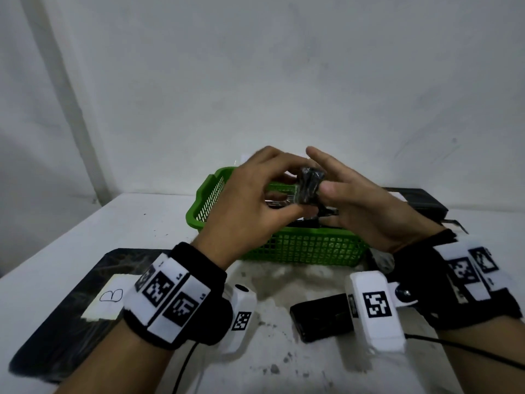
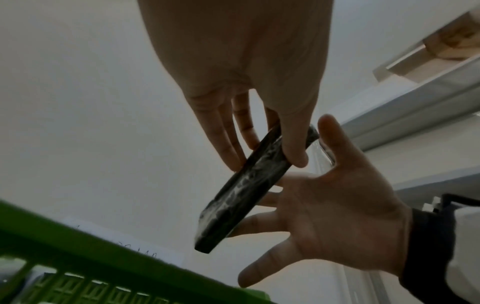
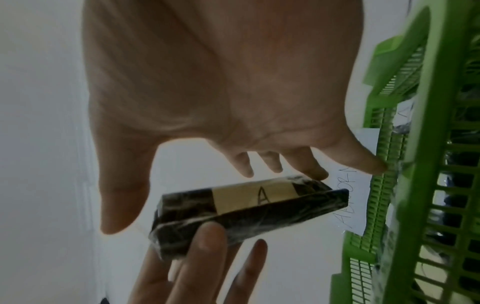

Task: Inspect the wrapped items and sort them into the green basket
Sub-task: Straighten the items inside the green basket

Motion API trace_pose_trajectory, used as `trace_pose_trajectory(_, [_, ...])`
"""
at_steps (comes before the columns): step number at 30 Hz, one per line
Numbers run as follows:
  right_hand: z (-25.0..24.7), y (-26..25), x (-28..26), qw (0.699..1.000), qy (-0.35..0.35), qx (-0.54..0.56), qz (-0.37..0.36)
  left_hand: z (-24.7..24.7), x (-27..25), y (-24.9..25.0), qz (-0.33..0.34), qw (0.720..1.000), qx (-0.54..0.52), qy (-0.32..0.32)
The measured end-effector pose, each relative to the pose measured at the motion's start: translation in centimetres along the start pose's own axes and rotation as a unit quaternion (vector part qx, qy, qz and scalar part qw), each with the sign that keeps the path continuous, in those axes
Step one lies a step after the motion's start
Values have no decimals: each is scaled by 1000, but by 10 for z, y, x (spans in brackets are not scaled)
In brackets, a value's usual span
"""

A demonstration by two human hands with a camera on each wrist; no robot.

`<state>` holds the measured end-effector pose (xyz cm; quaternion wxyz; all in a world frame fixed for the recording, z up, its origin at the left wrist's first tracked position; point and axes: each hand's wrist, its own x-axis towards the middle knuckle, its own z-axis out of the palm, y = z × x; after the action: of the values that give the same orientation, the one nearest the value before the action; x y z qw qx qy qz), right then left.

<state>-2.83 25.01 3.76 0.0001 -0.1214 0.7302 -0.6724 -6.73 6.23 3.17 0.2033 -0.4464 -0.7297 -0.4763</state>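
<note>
A small black block wrapped in clear film (image 1: 309,186) is held above the green basket (image 1: 306,245). My left hand (image 1: 292,191) pinches it between thumb and fingers; the left wrist view shows that pinch on the block (image 2: 249,185). My right hand (image 1: 329,180) is beside it with straight, spread fingers, and its thumb touches the block's right end. In the right wrist view the block (image 3: 246,218) carries a tan label marked "A" (image 3: 257,195). A straight right fingertip (image 3: 319,174) touches its far end, and the left fingers (image 3: 205,242) grip it from below.
Dark wrapped items (image 1: 312,217) lie in the basket. A black tray (image 1: 71,302) with a paper marked "B" (image 1: 109,297) sits front left. Another black wrapped item (image 1: 321,317) lies on the white table, and a black tray (image 1: 420,203) stands back right. A handwritten paper (image 3: 350,195) is behind the basket.
</note>
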Motion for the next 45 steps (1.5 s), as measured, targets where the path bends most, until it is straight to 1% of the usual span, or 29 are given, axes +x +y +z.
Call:
trace_pose_trajectory(4, [7, 7, 6, 999, 31, -13, -31, 3, 0, -3, 31, 998, 46, -7])
trace_pose_trajectory(7, [12, 13, 11, 995, 47, 20, -80, 4, -1, -8, 52, 998, 43, 2])
trace_pose_trajectory(11, [22, 11, 12, 984, 102, -12, -142, 3, -2, -8, 53, 998, 15, 38])
trace_pose_trajectory(13, [19, 3, 9, 984, 90, -26, -151, 2, -2, -6, 54, 997, -27, 57])
trace_pose_trajectory(15, [10, -4, 5, 991, 69, 4, -112, 1, -1, -3, 63, 994, -53, 67])
trace_pose_trajectory(17, [0, -9, 2, 992, 101, 61, -45, 3, 0, -2, 81, 994, -43, 57])
trace_pose_trajectory(19, [-4, -9, 3, 984, 138, 113, 14, 10, -1, -3, 102, 994, -23, 26])
trace_pose_trajectory(20, [-3, -7, 4, 980, 146, 134, 27, 14, -1, -5, 104, 994, -22, 3])
trace_pose_trajectory(21, [-1, -4, 7, 977, 154, 148, 26, 17, -2, -8, 98, 994, -31, -23])
trace_pose_trajectory(23, [3, 1, 11, 969, 191, 155, 5, 19, -5, -12, 70, 993, -56, -76])
trace_pose_trajectory(26, [2, 6, 15, 961, 240, 135, -42, 10, -7, -17, -8, 988, -75, -132])
trace_pose_trajectory(28, [1, 9, 14, 956, 263, 102, -75, 6, -7, -16, -70, 983, -97, -136])
trace_pose_trajectory(30, [2, 9, 13, 955, 271, 65, -98, 7, -6, -14, -126, 980, -101, -120])
trace_pose_trajectory(33, [6, 11, 13, 959, 264, 15, -102, 13, -6, -14, -187, 973, -82, -104])
trace_pose_trajectory(35, [9, 8, 11, 967, 236, -20, -97, 13, -5, -16, -196, 970, -100, -104])
trace_pose_trajectory(37, [12, 4, 8, 976, 189, -30, -105, 9, -5, -18, -181, 976, -77, -94])
trace_pose_trajectory(40, [20, -7, 3, 982, 113, -14, -149, 0, -3, -22, -148, 987, -31, -62])
trace_pose_trajectory(43, [24, -8, 0, 981, 49, -10, -185, -8, -2, -23, -126, 991, -43, -35])
trace_pose_trajectory(45, [25, -5, 0, 983, 10, -13, -183, -12, -2, -28, -116, 993, -35, -9])
